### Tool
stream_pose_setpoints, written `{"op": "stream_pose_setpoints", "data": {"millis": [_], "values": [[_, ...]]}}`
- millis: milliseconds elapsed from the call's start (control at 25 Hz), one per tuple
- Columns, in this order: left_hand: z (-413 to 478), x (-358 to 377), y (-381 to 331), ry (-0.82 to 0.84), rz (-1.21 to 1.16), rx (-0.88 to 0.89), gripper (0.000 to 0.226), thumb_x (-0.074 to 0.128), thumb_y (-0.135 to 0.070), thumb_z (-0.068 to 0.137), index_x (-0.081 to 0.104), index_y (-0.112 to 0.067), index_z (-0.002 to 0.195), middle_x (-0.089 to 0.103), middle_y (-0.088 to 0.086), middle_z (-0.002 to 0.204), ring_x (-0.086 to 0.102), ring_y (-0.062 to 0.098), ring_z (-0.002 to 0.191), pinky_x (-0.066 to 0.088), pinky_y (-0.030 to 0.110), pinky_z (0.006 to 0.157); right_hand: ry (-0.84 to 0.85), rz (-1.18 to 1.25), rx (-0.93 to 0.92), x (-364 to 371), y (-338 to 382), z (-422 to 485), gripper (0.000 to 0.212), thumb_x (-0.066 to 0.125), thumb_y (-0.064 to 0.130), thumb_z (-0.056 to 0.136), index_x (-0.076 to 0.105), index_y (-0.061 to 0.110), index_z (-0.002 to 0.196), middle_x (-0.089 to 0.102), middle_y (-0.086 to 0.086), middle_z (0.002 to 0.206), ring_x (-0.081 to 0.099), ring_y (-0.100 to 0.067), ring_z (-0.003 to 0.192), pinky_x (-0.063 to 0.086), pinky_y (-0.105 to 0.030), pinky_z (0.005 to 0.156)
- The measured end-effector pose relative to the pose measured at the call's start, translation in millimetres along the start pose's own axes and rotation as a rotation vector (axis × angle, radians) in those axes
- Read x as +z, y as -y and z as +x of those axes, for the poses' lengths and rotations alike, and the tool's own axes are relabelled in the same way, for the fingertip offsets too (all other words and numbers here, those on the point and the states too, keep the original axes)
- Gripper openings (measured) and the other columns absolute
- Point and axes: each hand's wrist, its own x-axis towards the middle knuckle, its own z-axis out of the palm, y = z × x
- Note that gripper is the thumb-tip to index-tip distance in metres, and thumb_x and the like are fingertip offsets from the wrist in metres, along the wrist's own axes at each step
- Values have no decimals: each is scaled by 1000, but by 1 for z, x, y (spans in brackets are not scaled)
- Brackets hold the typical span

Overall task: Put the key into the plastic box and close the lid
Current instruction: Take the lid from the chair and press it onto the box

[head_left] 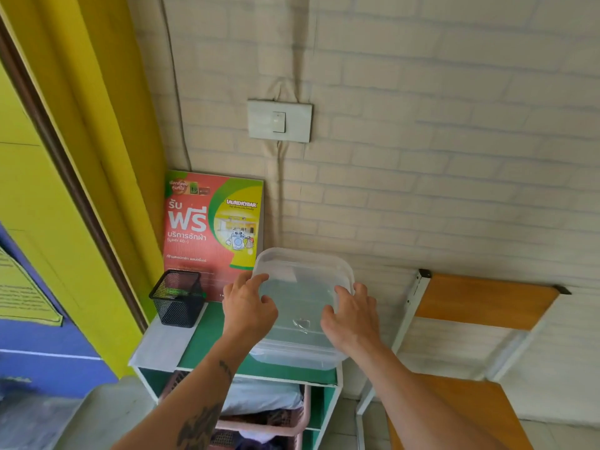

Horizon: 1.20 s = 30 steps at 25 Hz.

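1. The left hand [248,308] lies on the left side of the clear lid [302,287], fingers [256,280] spread loosely along its edge and the thumb laid on its top; it presses flat and closes round nothing.
2. The right hand [352,315] mirrors it on the right side, fingers curled over the lid's right rim and the thumb pointing inward across the top.
3. The lid covers the plastic box [297,354]; whether it is fully snapped down cannot be told.
4. A small metallic shape, most likely the key [301,323], shows through the lid between the two hands, inside the box.
5. The box stands on the green top of a small shelf unit [211,332], at its right end.
6. A black mesh pen holder [178,298] stands at the shelf's left rear, well apart from the box.
7. A red and green laundry poster [212,228] leans against the brick-patterned wall [422,157] behind.
8. A pink basket [279,417] sits in the compartment below.
9. A wooden chair [480,300] stands just right of the shelf.
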Motion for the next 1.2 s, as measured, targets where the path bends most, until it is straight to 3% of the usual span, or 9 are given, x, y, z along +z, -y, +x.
{"op": "stream_pose_setpoints", "data": {"millis": [280,480,640,840,960,1200], "values": [[1,7,12,64,-14,-28,56,50,-9,83,52,-23,138,45,2,145,37,30,126,35,44,108,41,-81,27,13,1,4,55,43,37,94,36,19,146,26,-11,152,34,-31,128,38,-42,104],[4,9,13,75,118,-7,57,49,-15,82,48,-25,138,45,3,144,38,31,125,37,43,105,64,-94,-1,14,-6,10,58,43,39,94,32,22,149,24,-8,154,31,-31,133,39,-44,106],[12,9,0,48,289,140,53,49,-23,83,47,-23,136,37,7,148,37,29,130,37,44,106,73,-123,-47,9,-12,19,58,43,39,95,31,22,149,21,-7,157,27,-31,138,35,-46,109],[40,7,-8,108,318,389,55,45,-31,90,40,-18,143,33,7,155,32,28,140,28,43,115,64,-174,-142,4,-8,37,62,40,41,98,22,21,153,9,-7,163,12,-29,148,23,-47,116],[53,11,-5,187,395,486,60,36,-37,95,30,-12,150,23,9,161,20,27,148,17,42,121,65,-208,-176,8,-6,46,63,34,43,100,15,19,155,3,-9,165,2,-28,151,14,-46,120],[56,23,8,336,557,510,71,21,-49,97,10,-9,154,1,12,165,-3,27,152,2,43,123,157,-259,-190,25,-13,50,69,25,50,100,1,19,157,-15,-11,164,-14,-26,150,1,-47,122]]}}
